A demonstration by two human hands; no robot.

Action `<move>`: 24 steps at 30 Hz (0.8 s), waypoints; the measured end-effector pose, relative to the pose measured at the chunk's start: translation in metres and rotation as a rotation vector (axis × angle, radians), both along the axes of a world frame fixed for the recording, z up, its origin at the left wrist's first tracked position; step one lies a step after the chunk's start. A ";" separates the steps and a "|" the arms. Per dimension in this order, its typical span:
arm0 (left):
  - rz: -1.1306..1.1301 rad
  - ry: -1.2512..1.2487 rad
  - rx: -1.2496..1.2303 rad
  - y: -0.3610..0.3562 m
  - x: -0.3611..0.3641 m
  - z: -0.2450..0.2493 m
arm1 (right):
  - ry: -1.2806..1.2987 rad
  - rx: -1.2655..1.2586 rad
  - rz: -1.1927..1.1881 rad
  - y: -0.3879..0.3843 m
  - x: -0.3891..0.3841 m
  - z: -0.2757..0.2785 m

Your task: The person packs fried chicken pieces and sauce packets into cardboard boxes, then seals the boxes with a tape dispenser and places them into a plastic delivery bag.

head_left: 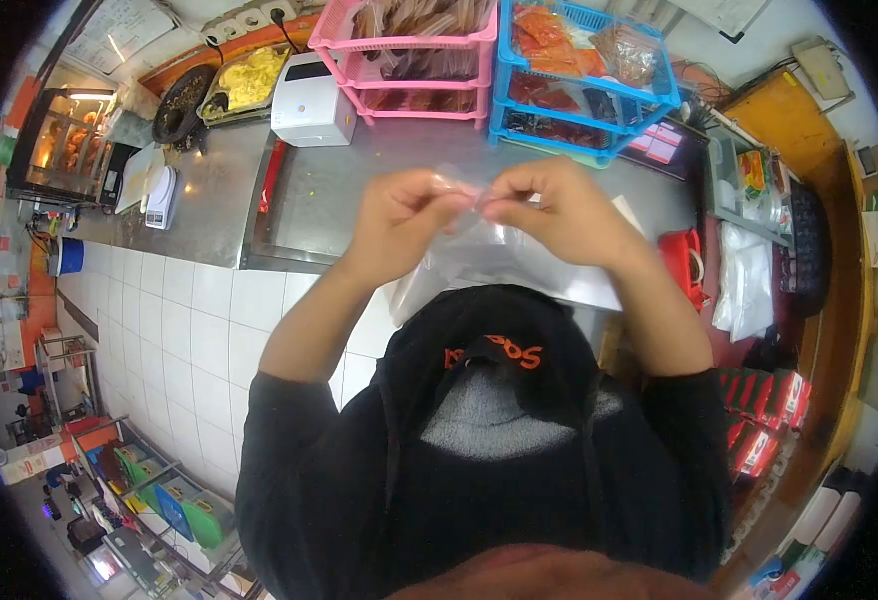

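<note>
A clear plastic bag hangs in front of my chest, over the near edge of the steel counter. My left hand pinches its top edge between thumb and fingers. Close beside it, my right hand is closed on the same edge, the fingertips of both hands almost touching. Reflections on the film make it hard to tell whether the bag's mouth is apart, and its lower part is hidden behind the black garment.
Pink rack and blue rack with bagged goods stand at the back. Left of them are a white printer, a tray of yellow food and a scale. A red tape dispenser and clear bags are at right.
</note>
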State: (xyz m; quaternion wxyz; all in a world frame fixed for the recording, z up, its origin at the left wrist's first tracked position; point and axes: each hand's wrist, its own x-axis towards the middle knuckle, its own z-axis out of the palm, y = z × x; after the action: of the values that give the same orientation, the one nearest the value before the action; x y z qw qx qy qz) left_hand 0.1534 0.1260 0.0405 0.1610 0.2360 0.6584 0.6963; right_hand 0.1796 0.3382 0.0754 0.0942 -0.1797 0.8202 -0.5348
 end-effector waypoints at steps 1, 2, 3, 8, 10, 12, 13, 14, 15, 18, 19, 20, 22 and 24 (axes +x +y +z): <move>0.035 0.035 0.058 0.002 0.001 0.000 | 0.000 -0.002 0.000 -0.001 0.000 0.000; 0.071 0.071 0.116 0.003 0.002 0.000 | -0.037 -0.042 0.026 -0.001 0.001 0.000; 0.072 0.072 0.113 -0.002 -0.003 -0.008 | -0.074 -0.082 0.052 -0.002 0.001 0.000; -0.045 0.183 0.083 -0.002 -0.016 -0.021 | 0.254 -0.005 -0.014 -0.009 0.001 0.002; -0.152 -0.065 0.056 0.000 -0.010 -0.001 | 0.318 0.001 -0.064 -0.004 -0.001 0.004; -0.257 -0.321 0.029 0.000 -0.007 0.006 | 0.303 0.088 -0.039 0.001 -0.003 0.007; -0.221 -0.289 0.015 0.000 -0.007 0.003 | 0.300 0.087 -0.040 0.002 -0.002 0.009; -0.185 -0.258 0.002 -0.002 -0.006 0.000 | 0.247 0.096 -0.036 0.003 -0.002 0.011; -0.183 -0.262 0.002 -0.003 -0.006 -0.006 | 0.194 0.104 -0.031 0.003 -0.001 0.011; -0.119 -0.053 -0.028 -0.008 -0.015 -0.018 | 0.143 -0.039 0.016 0.002 0.000 0.006; -0.085 0.142 -0.126 -0.008 -0.020 -0.019 | 0.141 -0.041 0.015 0.002 0.001 0.005; -0.050 0.337 -0.221 -0.007 -0.022 -0.017 | 0.176 -0.018 0.000 0.001 0.002 0.005; -0.035 0.434 -0.180 -0.001 -0.021 -0.003 | 0.216 0.005 -0.019 0.003 0.001 0.005; -0.027 0.533 -0.136 0.003 -0.020 0.002 | 0.210 -0.005 -0.061 0.008 0.001 0.005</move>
State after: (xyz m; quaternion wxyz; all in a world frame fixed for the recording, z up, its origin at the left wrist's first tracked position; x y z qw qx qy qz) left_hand 0.1338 0.1290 0.0429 0.0067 0.4083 0.7197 0.5615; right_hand 0.1811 0.3461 0.0808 -0.0088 -0.2099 0.8293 -0.5178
